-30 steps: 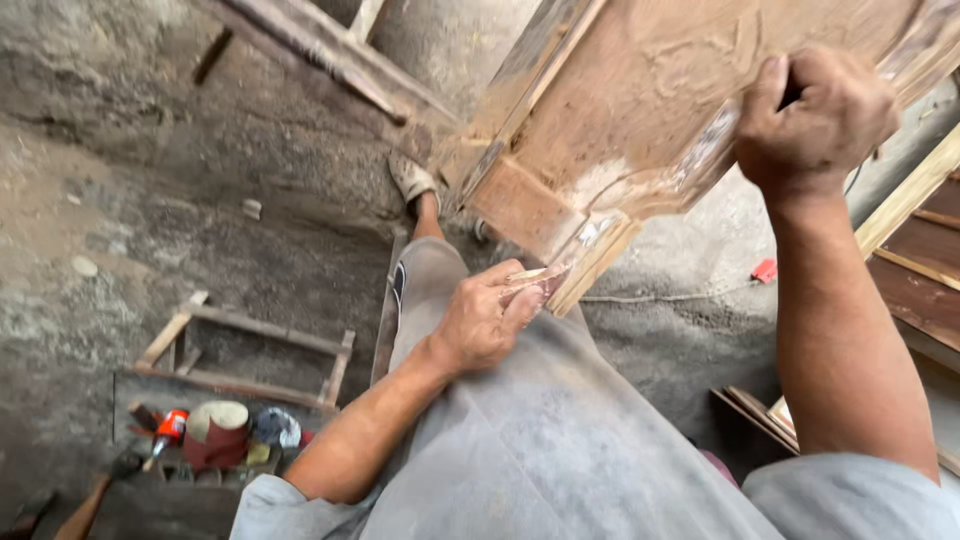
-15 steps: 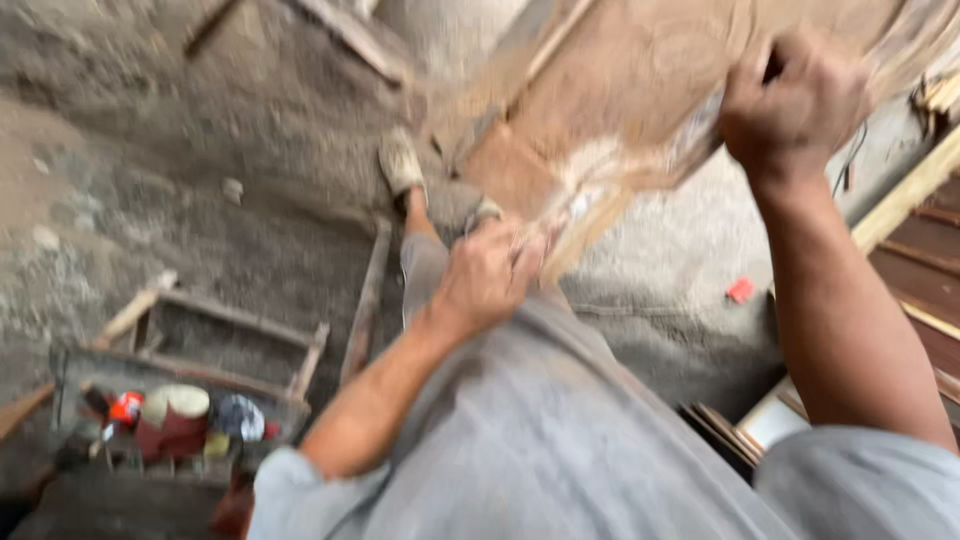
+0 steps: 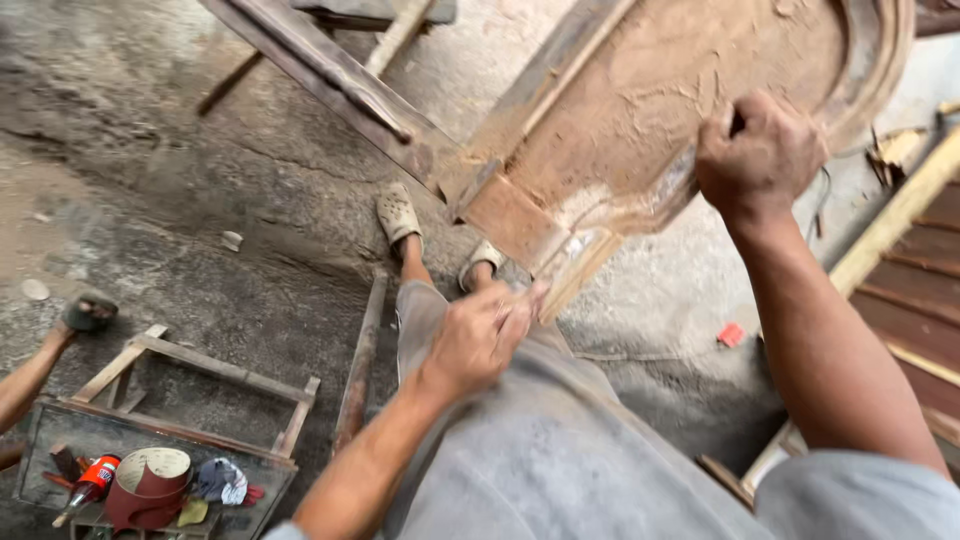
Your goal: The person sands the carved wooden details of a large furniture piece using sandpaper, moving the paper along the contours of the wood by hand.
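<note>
right hand (image 3: pixel 757 150) gripping carved wooden panel (image 3: pixel 640 130) edge, left hand (image 3: pixel 482 335) curled at its corner

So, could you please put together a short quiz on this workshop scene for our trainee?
1. True or false: the right hand grips the edge of the carved wooden panel.
2. Where is the left hand? A) on the tray of supplies B) at the panel's lower corner, over the person's lap C) flat on the floor
3. What sits in the tray at lower left beside the red spray can?

Key: 1 true. 2 B. 3 A roll of sandpaper, with a rag next to it.
</note>
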